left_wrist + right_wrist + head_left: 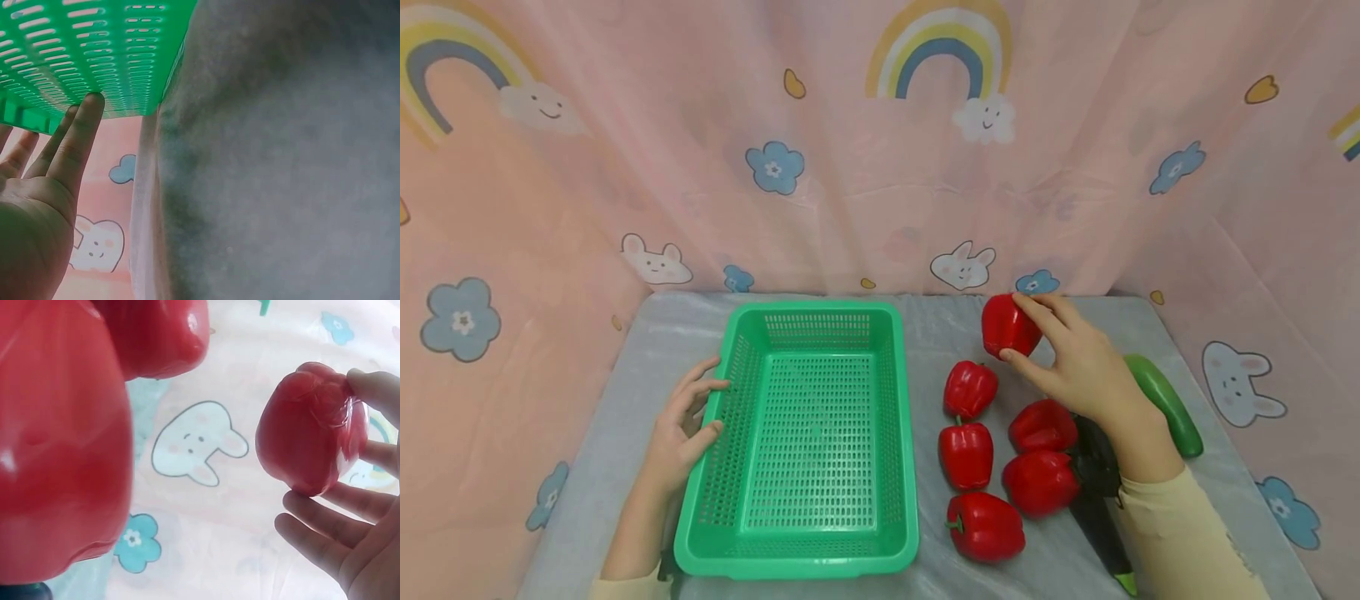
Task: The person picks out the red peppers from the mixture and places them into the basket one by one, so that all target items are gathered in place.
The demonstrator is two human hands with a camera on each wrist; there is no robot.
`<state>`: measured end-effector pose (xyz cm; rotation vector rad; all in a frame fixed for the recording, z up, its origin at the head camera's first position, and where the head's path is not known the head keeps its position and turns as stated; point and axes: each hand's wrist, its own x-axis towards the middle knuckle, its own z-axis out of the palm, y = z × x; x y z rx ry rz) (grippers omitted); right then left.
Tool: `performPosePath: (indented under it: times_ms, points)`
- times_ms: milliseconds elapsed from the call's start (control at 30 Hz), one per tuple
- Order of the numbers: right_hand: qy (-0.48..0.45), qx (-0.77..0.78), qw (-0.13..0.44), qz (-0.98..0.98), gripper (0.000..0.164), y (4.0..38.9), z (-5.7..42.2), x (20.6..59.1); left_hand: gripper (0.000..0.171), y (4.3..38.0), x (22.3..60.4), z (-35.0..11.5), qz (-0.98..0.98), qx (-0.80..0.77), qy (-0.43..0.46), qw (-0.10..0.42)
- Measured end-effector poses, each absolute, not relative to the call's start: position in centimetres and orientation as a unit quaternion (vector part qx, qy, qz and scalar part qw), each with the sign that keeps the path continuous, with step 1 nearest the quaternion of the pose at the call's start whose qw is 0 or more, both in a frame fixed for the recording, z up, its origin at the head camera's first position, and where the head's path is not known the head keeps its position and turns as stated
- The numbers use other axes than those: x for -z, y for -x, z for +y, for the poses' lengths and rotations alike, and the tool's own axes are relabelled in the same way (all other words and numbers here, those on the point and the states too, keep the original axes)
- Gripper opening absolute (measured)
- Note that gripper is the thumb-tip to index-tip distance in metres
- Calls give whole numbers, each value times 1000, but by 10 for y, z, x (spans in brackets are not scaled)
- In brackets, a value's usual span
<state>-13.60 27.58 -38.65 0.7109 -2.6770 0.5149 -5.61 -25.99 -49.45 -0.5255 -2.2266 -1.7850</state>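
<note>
Six glossy red bell peppers [966, 456] are showing on the right, with one long green vegetable [1167, 408] and one slender blackish eggplant [1102, 533]; one rectangular green plastic basket [817, 432] is sitting at left.

Left hand [672, 432] bare, right hand [1081, 360] bare; 2 pale cream sleeves [1187, 537], lightly creased.

The left grip [37, 212], a bare hand, extends straight fingers, one fingertip against the slotted wall of a green basket [112, 53]. The basket borders the grey cloth-covered bench [287, 169]. Past the bench's edge is pink cloth [100, 197], printed with a blue lobed shape [123, 169] and a white animal face [103, 247].
</note>
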Motion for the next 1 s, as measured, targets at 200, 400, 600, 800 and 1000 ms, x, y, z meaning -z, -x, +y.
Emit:
performPosePath:
  times_ms: [200, 400, 600, 800, 1000]
  points:
    - [-257, -176, 165, -936, 87, 138, 269, 379, 48, 57, 494, -261, -761, 610, 183, 123]
    - [-265, -180, 161, -933, 85, 140, 260, 378, 48, 57, 495, -261, -762, 606, 189, 126]
    - [-268, -181, 157, -933, 84, 144, 248, 377, 47, 58, 496, -261, -763, 607, 186, 123]
    - [-281, -197, 157, -926, 81, 147, 240, 377, 48, 58, 497, -260, -764, 606, 184, 124]
    - [-302, -196, 155, -920, 79, 150, 226, 377, 46, 56, 497, -260, -766, 606, 172, 125]
